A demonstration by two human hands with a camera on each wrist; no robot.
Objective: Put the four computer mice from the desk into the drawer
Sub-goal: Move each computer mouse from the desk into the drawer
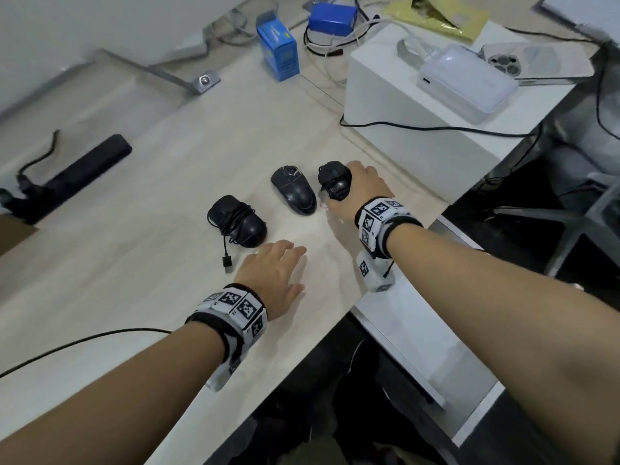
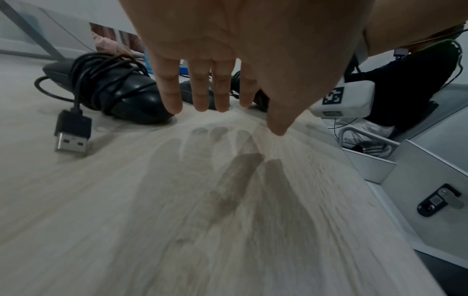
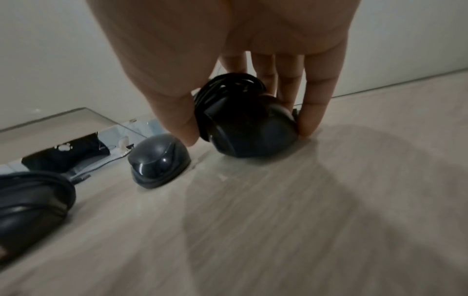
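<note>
Pale wood-grain desk (image 1: 141,250) carries three black mice in a loose row, and the open white drawer (image 1: 412,333) is seen just below the desk's near right edge. Only three mice can be made out; a fourth cannot be found in these views.

The rightmost mouse (image 1: 333,179), its cable bundled on top, is enclosed by the right hand (image 1: 357,191): in the wrist view the thumb is pressed to one flank and the fingers (image 3: 314,112) to the other, curled round the body, which appears to sit on the desk. Its long axis runs roughly away from the person, in line with the hand, so the flanks are taken across the narrow width.

The middle mouse (image 1: 295,191) lies just beside that hand, untouched. The cable-wrapped mouse (image 1: 240,221), its USB plug (image 1: 228,263) trailing on the desk, lies just ahead and to the left of the left hand (image 1: 273,273), whose fingers are held straight, spread above the surface, holding nothing.

The drawer lies toward the person from the held mouse, so a lift and a pull back over the edge is judged to be called for.
</note>
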